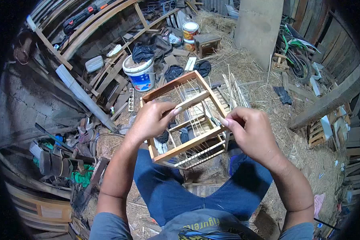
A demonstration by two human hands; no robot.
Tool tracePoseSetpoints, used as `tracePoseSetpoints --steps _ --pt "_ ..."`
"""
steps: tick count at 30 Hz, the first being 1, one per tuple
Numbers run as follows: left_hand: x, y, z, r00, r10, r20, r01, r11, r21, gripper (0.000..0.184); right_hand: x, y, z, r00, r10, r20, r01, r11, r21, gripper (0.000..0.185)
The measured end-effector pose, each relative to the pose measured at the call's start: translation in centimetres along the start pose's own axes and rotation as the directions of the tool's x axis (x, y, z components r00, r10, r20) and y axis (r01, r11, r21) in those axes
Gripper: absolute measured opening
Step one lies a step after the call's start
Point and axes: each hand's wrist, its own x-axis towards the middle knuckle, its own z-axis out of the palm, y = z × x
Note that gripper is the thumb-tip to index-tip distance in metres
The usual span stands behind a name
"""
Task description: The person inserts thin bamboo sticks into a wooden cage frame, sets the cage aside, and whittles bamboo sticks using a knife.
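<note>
A small wooden cage frame (188, 146) with thin sticks (193, 120) running through it is held over my lap, tilted. My left hand (154, 120) is closed on its middle crossbar (194, 100), thumb along the wood. At the frame's right side, my right hand (252, 130) has thumb and index finger pressed together close to the corner. Whatever lies in that pinch is too small to make out. Pale slats show through and below the frame, partly hidden by it.
Loose sticks (237, 94) lie beyond the frame on the straw-strewn ground. A white bucket (139, 74) stands ahead on the left, near stacked paint tins (190, 34) and a small stool (207, 40). On the right are a wooden post (328, 98) and a motorbike (298, 60).
</note>
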Motion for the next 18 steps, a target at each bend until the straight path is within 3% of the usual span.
tracePoseSetpoints --steps 2,7,9,18 --pt "0.3 0.5 -0.1 0.997 -0.043 0.069 0.04 0.998 0.048 0.026 0.5 -0.3 -0.3 0.999 0.011 0.032 -0.011 1.0 -0.013 0.021" --pt "0.4 0.8 -0.2 0.997 0.067 -0.039 -0.063 0.994 0.093 0.022 1.9 -0.3 0.3 0.997 -0.003 0.079 0.006 0.999 -0.036 0.019" --pt "0.5 0.9 -0.2 0.999 0.05 -0.008 -0.047 0.971 0.235 0.019 2.3 -0.9 0.4 0.992 0.03 0.125 -0.018 0.995 -0.097 0.022" --pt "0.6 0.3 0.1 0.993 0.115 -0.036 -0.102 0.96 0.26 0.018 3.8 -1.7 1.3 0.966 0.108 0.234 -0.058 0.976 -0.208 0.017"
